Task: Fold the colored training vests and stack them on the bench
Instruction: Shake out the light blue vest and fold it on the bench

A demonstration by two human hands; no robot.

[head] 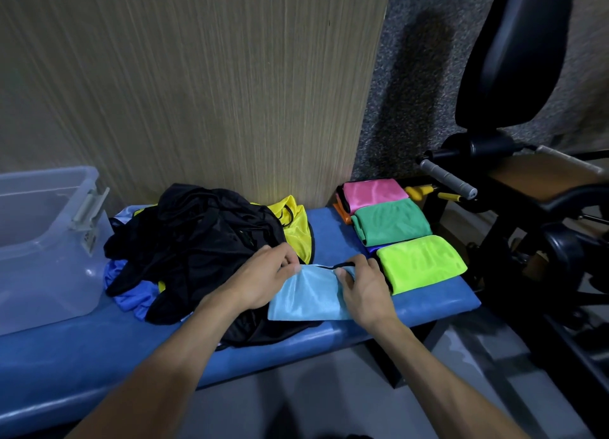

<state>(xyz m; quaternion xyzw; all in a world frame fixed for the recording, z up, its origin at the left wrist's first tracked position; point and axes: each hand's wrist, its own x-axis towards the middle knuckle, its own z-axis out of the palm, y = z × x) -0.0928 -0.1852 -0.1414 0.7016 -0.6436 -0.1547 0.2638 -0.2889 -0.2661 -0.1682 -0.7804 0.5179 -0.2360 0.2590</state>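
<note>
Forearms: reaching in from the bottom edge, over the near rim of the blue padded desk (pixel 99 356).
Left hand (pixel 263 280): resting at the far-left corner of the light blue vest (pixel 306 295), fingers curled and pinching its top edge.
Right hand (pixel 362 287): at the far-right corner, fingers curled round the black-trimmed edge there.
Light blue vest: folded flat on the desk near the front rim, long axis left to right, black trim along the far edge, near edge just short of the rim; partly overlying black fabric.
Unfolded heap (pixel 197 240): mostly black vests with yellow and blue showing, left of the hands, touching the left hand's side.
Folded stacks: lime green vest (pixel 421 263) just beside the right hand, green vest (pixel 392 222) behind it, pink vest (pixel 374 191) farthest back, orange beneath it.
Open room: bare strip of desk between heap and stacks, behind the hands; bare desk front left.
Edges: clear plastic bin (pixel 43 240) at left end; wood-grain panel (pixel 197 92) behind; black gym machine (pixel 514 174) off the right end.
</note>
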